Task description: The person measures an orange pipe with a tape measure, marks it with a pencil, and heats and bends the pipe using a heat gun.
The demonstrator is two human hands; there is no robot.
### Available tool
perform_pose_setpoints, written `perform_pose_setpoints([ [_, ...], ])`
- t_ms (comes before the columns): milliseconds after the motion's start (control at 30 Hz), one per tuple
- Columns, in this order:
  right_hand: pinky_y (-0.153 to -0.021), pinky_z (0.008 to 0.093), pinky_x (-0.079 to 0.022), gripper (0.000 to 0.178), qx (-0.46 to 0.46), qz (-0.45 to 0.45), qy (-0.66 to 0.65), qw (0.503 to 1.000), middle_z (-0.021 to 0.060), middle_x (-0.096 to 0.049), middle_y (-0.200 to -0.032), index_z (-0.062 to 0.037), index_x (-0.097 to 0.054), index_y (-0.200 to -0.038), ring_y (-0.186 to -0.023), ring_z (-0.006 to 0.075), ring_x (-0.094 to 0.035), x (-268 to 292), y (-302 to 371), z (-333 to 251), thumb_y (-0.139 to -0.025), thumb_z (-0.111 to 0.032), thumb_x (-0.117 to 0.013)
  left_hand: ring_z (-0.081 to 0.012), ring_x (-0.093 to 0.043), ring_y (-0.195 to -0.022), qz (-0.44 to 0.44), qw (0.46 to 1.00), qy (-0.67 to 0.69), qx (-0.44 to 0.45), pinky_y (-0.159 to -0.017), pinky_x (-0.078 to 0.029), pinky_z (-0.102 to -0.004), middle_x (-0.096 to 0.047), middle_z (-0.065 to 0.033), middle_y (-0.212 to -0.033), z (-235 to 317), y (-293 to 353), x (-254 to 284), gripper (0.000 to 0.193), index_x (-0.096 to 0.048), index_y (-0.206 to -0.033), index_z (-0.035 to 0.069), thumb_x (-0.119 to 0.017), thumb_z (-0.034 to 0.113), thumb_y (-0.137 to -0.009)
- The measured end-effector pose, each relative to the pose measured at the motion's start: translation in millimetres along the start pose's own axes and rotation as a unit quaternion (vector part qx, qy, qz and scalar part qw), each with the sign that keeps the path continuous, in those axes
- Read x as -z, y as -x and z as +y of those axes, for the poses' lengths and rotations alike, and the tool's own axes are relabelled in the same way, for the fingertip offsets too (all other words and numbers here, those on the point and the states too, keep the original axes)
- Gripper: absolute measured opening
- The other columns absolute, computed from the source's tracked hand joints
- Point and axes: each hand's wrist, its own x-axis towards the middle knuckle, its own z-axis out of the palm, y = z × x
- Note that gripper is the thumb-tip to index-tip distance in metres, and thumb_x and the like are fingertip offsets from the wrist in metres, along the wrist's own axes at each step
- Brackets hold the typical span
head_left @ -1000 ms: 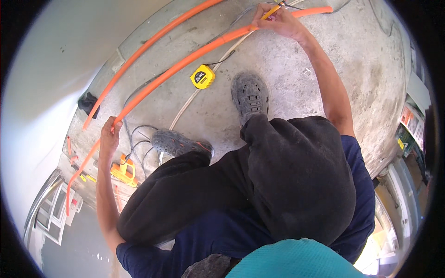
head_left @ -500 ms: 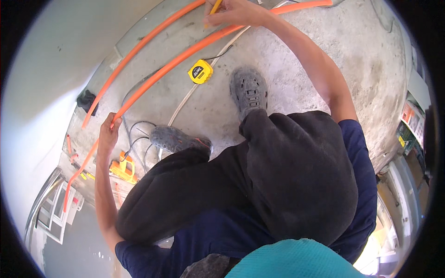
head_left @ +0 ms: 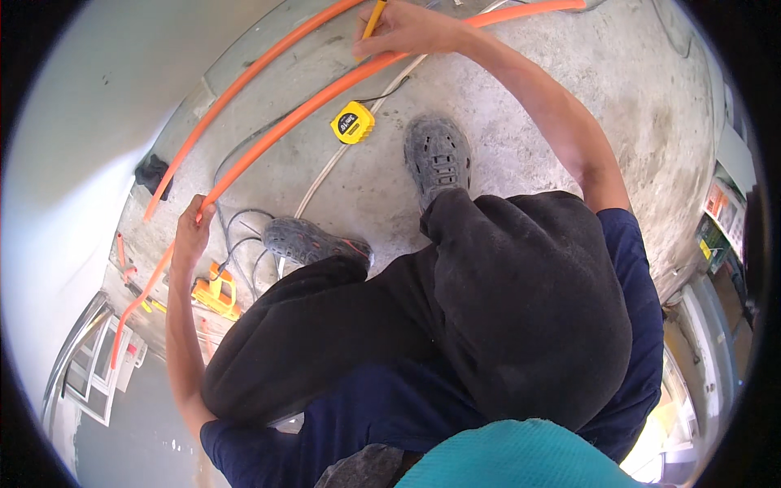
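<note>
A long orange pipe [head_left: 297,119] runs in a curve across the floor from lower left to upper right. Its lower left stretch is gripped by my left hand [head_left: 193,232], fingers wrapped round it. At the top of the view my right hand [head_left: 415,28] pinches a yellow pencil [head_left: 373,19], the point down close to the pipe's far side. I cannot tell whether the tip touches the pipe. A yellow tape measure [head_left: 353,123] lies on the concrete just on the near side of the pipe.
A second orange pipe [head_left: 236,93] lies along the wall. A yellow-orange power tool [head_left: 215,294] with a black cord rests beside my left forearm. My grey shoes [head_left: 439,159] stand near a pale cable [head_left: 321,180]. Dark cloth [head_left: 153,176] lies by the wall.
My right hand has shifted slightly, and the pencil stands a little lower and more to the left. The left hand keeps its hold on the pipe.
</note>
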Motion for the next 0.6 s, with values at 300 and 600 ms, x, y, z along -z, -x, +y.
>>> perform_pose_setpoints([
  [300, -0.069, 0.0341, -0.05, 0.03, 0.041, 0.048, 0.056, 0.996, 0.0054, -0.064, -0.079, -0.0019, -0.067, -0.095, -0.076, 0.0161, -0.06, -9, -5, 11, -0.096, -0.032, -0.072, -0.0143, -0.036, -0.068, -0.004, 1.0, 0.001, -0.01, -0.06, -0.036, -0.0334, -0.037, -0.004, -0.069, -2, -3, -1, 0.038, -0.057, -0.102, 0.003, -0.057, 0.041, -0.106],
  [600, -0.075, 0.0353, -0.055, 0.028, 0.086, 0.05, 0.031, 0.995, 0.0089, -0.073, -0.086, -0.0014, -0.072, -0.1, -0.082, 0.0204, -0.069, -15, -2, 13, -0.097, -0.029, -0.069, -0.0136, -0.035, -0.066, -0.009, 1.0, -0.003, -0.013, -0.058, -0.035, -0.0335, -0.035, -0.0032, -0.068, -6, -2, -2, 0.036, -0.057, -0.103, 0.004, -0.056, 0.041, -0.107],
])
